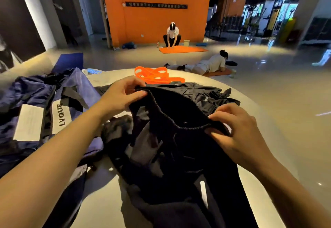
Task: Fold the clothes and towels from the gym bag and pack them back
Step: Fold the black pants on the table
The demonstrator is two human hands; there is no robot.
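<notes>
Black trousers with an elastic waistband (172,120) hang between my hands above the pale round table (107,197). My left hand (120,95) pinches the waistband at its far left end. My right hand (236,134) pinches the same waistband at its near right end. The legs trail down toward me over the table edge. A dark grey garment (202,93) lies crumpled behind the trousers. The navy gym bag (41,105), with a white LVQUE label, lies open and slack on the left of the table.
Orange resistance bands (155,75) lie at the table's far edge, a pale blue item (93,71) beside the bag. On the floor beyond, one person squats on an orange mat (182,49) and another lies on a mat (209,64). A blue mat (69,61) lies left.
</notes>
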